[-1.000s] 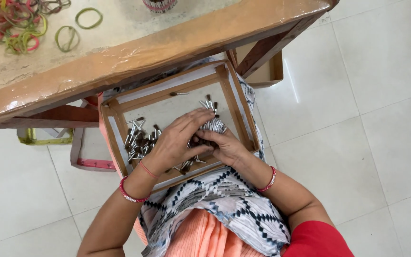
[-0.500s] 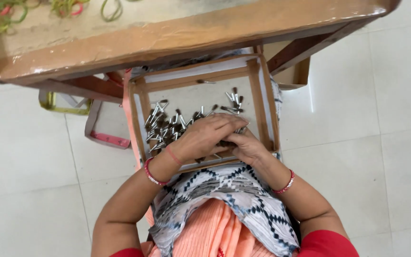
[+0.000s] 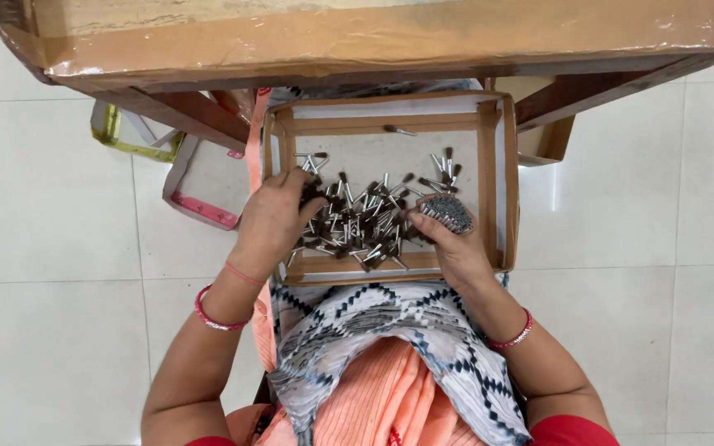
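Note:
A shallow cardboard tray (image 3: pixel 501 173) rests on my lap under the table edge. Inside it lies a loose heap of several small brush tips (image 3: pixel 365 216) with silver stems and dark heads. My left hand (image 3: pixel 273 221) lies on the left side of the heap, fingers bent onto the pieces. My right hand (image 3: pixel 448 239) sits at the tray's right, holding a packed bundle of brush tips (image 3: pixel 448 211) with their silver ends showing.
A wooden table (image 3: pixel 373 41) covered in brown tape spans the top. On the tiled floor to the left lie a white box with a pink rim (image 3: pixel 200 186) and a yellow-green box (image 3: pixel 121 132). Another cardboard box (image 3: pixel 543 136) sits at the right.
My hands have parted: the left moved to the heap's left side, the right drew away with the bundle. The view shifted, so the tray sits more central.

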